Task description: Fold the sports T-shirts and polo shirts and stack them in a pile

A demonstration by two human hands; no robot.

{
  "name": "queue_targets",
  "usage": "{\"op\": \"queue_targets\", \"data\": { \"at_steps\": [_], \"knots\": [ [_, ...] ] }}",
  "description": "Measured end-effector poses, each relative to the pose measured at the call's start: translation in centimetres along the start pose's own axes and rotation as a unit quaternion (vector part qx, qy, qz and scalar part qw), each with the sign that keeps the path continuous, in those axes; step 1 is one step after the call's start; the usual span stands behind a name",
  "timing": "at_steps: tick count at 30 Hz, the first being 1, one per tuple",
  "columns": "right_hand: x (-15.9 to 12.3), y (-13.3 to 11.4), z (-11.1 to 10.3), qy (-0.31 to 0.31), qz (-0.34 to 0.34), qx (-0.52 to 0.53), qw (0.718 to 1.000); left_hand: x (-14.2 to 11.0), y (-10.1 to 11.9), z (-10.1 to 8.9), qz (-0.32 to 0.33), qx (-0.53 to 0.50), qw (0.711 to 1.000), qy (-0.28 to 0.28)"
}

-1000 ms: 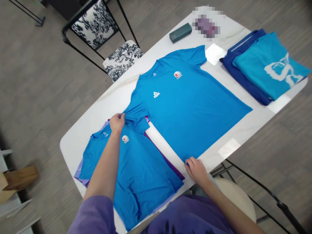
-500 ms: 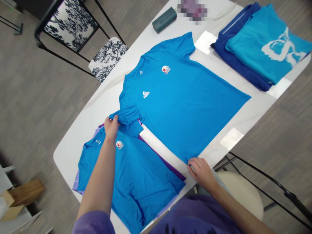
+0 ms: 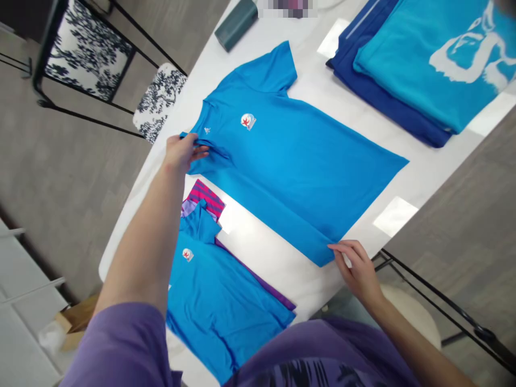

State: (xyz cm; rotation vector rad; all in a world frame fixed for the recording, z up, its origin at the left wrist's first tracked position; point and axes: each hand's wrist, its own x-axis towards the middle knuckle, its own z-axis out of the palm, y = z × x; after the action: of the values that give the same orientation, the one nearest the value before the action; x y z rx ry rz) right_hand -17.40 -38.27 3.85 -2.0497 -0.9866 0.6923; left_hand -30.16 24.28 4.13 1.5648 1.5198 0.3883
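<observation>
A bright blue T-shirt (image 3: pixel 298 166) lies spread on the white table (image 3: pixel 282 263), its near side folded over towards the middle. My left hand (image 3: pixel 181 151) is closed on the folded sleeve edge by the collar. My right hand (image 3: pixel 357 266) pinches the shirt's hem corner at the table's near edge. Closer to me lies a pile of shirts topped by another blue shirt (image 3: pixel 217 301), with purple and pink-striped fabric (image 3: pixel 203 196) showing beneath it.
A stack of folded dark blue and turquoise garments (image 3: pixel 419 59) lies at the back right. A dark green case (image 3: pixel 235 24) rests at the far edge. A black chair with a floral seat (image 3: pixel 159 99) stands to the left, a stool (image 3: pixel 407 317) under the table's near side.
Both hands have carried the shirt's near side up and over, folding the sleeve and side inward. The pile's striped fabric has come into view as the sleeve left it.
</observation>
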Motion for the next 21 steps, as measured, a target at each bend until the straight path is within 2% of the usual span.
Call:
{"op": "queue_targets", "data": {
  "at_steps": [3,5,7,9,10,12,15,16,18,21],
  "knots": [
    [1.4,2.1,-0.4,0.013,0.024,-0.007,1.0,2.5,1.7,6.4,-0.052,0.01,0.997,-0.05],
    [1.9,3.0,-0.6,0.008,0.035,-0.011,0.999,3.8,2.5,9.8,-0.045,0.039,0.997,-0.056],
    [2.1,3.4,-0.6,-0.002,0.039,-0.013,0.999,4.6,3.0,12.1,-0.016,0.086,0.993,-0.073],
    [2.0,3.5,-0.5,-0.012,0.038,-0.014,0.999,4.7,3.4,13.3,0.032,0.123,0.989,-0.082],
    [2.0,3.5,-0.5,-0.015,0.038,-0.015,0.999,4.2,3.5,13.5,0.063,0.14,0.986,-0.072],
    [1.9,3.4,-0.5,-0.009,0.042,-0.023,0.999,1.7,3.2,13.1,0.145,0.171,0.975,-0.014],
    [2.4,2.8,-0.8,0.005,0.037,-0.057,0.998,-5.4,0.7,11.1,0.248,0.222,0.937,0.101],
    [3.0,2.4,-0.9,0.004,0.029,-0.068,0.997,-8.2,-0.8,10.3,0.249,0.24,0.931,0.119],
    [5.1,1.3,-1.2,-0.02,0.001,-0.076,0.997,-13.4,-4.5,8.7,0.233,0.274,0.925,0.118],
    [11.3,-1.6,-0.9,-0.085,-0.054,-0.068,0.993,-18.4,-9.9,7.2,0.213,0.276,0.932,0.095]
  ]
}}
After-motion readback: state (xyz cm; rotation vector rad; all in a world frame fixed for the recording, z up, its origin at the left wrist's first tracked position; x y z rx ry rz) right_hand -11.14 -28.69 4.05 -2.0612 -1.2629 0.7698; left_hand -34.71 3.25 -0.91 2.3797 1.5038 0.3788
